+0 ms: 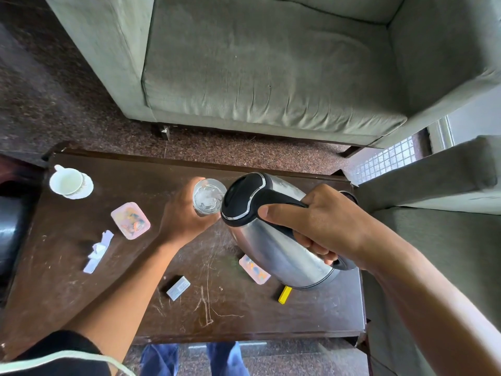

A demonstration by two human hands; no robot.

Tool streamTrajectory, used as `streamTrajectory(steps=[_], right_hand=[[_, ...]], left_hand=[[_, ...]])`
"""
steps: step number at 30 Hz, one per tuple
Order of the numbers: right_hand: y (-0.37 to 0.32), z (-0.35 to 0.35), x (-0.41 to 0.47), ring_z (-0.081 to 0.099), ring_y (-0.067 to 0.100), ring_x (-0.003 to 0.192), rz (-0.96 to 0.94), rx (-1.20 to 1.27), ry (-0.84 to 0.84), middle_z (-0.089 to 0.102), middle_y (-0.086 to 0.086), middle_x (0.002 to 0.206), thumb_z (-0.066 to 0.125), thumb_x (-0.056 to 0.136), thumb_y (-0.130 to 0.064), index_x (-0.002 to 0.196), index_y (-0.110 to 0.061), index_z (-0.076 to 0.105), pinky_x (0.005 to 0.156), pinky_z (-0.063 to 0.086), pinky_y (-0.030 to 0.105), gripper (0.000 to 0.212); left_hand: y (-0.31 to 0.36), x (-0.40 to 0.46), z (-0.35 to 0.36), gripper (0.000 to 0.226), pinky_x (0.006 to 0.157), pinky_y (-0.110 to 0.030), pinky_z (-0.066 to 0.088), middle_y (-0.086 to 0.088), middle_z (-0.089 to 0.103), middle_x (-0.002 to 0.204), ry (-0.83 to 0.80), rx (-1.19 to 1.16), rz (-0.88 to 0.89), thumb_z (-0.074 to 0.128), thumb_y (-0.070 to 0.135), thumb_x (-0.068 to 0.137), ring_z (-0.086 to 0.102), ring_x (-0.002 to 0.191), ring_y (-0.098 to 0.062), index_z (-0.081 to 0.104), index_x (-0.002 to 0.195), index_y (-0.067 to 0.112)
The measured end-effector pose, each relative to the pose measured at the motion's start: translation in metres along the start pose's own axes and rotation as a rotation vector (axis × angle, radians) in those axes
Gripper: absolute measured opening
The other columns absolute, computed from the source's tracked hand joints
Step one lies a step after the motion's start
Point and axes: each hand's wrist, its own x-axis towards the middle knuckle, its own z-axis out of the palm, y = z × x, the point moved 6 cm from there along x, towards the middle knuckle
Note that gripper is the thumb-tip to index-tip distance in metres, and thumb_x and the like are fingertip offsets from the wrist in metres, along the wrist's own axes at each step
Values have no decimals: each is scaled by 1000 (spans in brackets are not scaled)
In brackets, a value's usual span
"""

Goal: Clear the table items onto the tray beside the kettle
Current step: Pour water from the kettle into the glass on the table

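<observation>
White cup on a saucer sits at the table's far left corner. Next right, a pink lidded container with colourful bits inside, and torn white paper scraps nearer the front edge. A small grey matchbox-like box lies front centre.

Left hand: fingers curled around a clear glass, gripping its side; the glass is upright, mid-table toward the far edge, and whether it touches the table cannot be told.

Right hand: fingers wrapped tight around the black handle of a steel kettle, thumb lying flat along the handle's top. Kettle is lifted and tilted, black lid end right at the glass rim; whether the two touch cannot be told.

Under the kettle, a second pink container is partly hidden, and a yellow object lies just beside the kettle base.

Surface: dark brown wooden table, heavily scratched. Room: grey-green sofa beyond the table, another cushioned seat at right, speckled dark floor. Blue trouser legs show below the table's near edge.
</observation>
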Motion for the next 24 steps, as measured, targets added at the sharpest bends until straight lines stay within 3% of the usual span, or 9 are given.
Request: streamTrajectory(steps=[24], right_hand=[[3,4,3,42,19,33,22,-6,-10,46,-1,37,67,67,-78,42,-13,55,43,39,26,70]], left_hand=[[-4,-2,5,83,100,-47,61,2,73,135,-16,3,-16,98,40,75,72,120,-24,55,144,26]])
